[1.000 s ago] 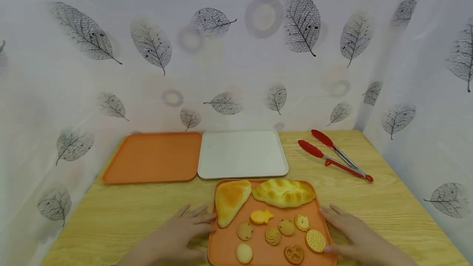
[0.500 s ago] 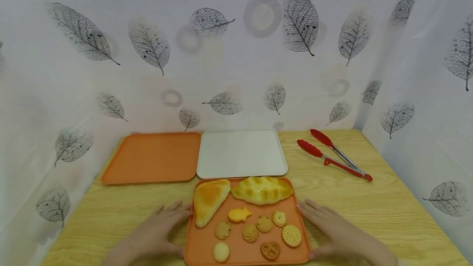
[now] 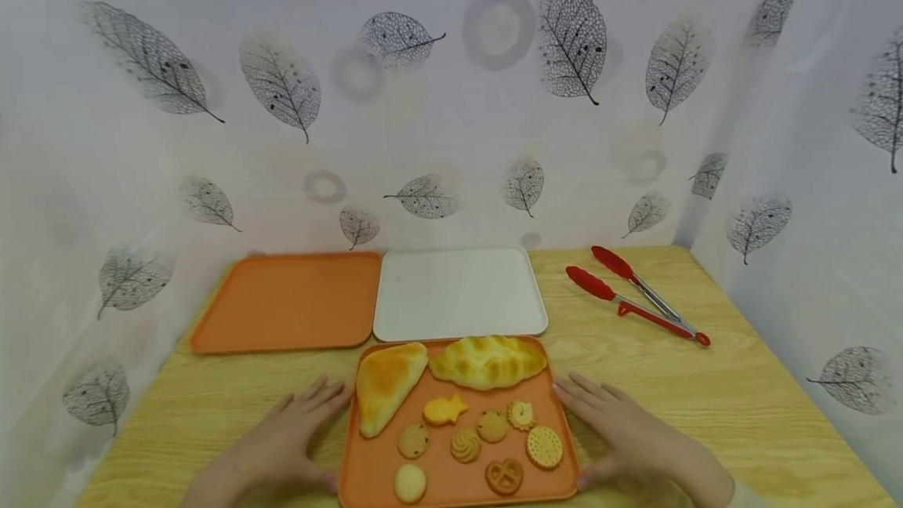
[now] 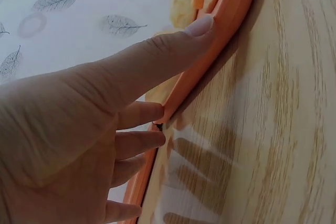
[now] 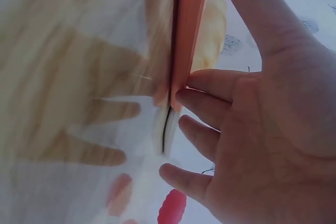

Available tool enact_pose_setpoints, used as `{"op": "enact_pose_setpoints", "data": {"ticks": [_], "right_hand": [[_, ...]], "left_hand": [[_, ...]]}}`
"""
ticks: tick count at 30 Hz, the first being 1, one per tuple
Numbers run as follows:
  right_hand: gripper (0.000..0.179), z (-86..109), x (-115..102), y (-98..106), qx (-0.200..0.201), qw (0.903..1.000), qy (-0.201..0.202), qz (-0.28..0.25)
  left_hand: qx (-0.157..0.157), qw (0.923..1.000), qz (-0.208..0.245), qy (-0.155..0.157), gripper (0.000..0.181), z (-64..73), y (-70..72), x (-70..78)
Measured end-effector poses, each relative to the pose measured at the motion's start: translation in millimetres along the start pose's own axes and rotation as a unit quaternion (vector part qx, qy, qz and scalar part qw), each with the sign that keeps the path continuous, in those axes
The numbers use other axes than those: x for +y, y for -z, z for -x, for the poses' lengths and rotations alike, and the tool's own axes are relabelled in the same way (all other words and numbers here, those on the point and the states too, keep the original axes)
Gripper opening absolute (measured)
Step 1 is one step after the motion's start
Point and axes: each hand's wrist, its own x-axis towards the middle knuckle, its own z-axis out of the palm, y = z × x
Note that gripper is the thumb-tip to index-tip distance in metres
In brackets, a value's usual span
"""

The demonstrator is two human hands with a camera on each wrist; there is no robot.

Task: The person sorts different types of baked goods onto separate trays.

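Note:
An orange tray (image 3: 370, 467) lies at the front middle of the table. On it are a triangular bread (image 3: 388, 384), a long bread (image 3: 487, 363), a fish-shaped cracker (image 3: 444, 410), a heart-shaped pretzel cookie (image 3: 504, 477) and several round cookies (image 3: 544, 447). My left hand (image 3: 282, 441) is at the tray's left edge, fingers spread and nearly straight; in the left wrist view its thumb (image 4: 199, 27) lies against the rim. Along the right edge, my right hand (image 3: 628, 441) has spread fingers, and in the right wrist view some fingertips (image 5: 185, 96) meet the rim.
Behind stand a second orange tray (image 3: 289, 300) and a white tray (image 3: 458, 292), side by side with nothing on them. Red-tipped tongs (image 3: 642, 300) lie spread at the back right. A leaf-patterned sheet (image 3: 451, 116) hangs round the wooden table (image 3: 705, 390).
Both hands and the loaded orange tray between them have moved left, by less in the last half second. The tray's back edge now lies close to the white tray. The tongs and back trays stayed put.

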Motion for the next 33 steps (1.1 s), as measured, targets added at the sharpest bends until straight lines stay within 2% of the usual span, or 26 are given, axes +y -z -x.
{"op": "enact_pose_setpoints", "data": {"ticks": [4, 8, 13, 17, 26, 30, 33], "right_hand": [[0.111, -3.6, -1, 1, -0.001, 1.0000, 0.007, 0.006], [0.100, -9.0, -1, 10, -0.008, 0.9998, 0.019, 0.002], [0.085, -14.6, 4, 37, -0.012, 0.9997, 0.009, -0.017], [0.079, -16.2, 13, 62, 0.024, 0.9996, 0.002, -0.012], [0.079, -19.5, 42, 114, 0.089, 0.9918, -0.074, -0.053], [0.079, -24.2, 61, 128, 0.110, 0.9863, -0.102, -0.068], [0.080, -28.5, 76, 131, 0.122, 0.9808, -0.130, -0.080]], "left_hand": [[0.011, 0.9999, -0.008, 0.006, 0.121, 1.7, -1.1, -0.6], [0.020, 0.9996, -0.019, 0.012, 0.121, 1.5, -3.4, -1.9], [0.021, 0.9993, -0.025, 0.019, 0.121, -1.4, -8.0, -4.5], [0.013, 0.9994, -0.019, 0.026, 0.123, -3.2, -10.9, -5.7], [0.009, 0.9994, -0.018, 0.028, 0.125, -4.5, -12.5, -4.5], [0.012, 0.9993, -0.028, 0.022, 0.127, -5.2, -12.6, -4.0], [0.018, 0.9990, -0.039, 0.013, 0.128, -6.8, -13.1, -4.7]]}}
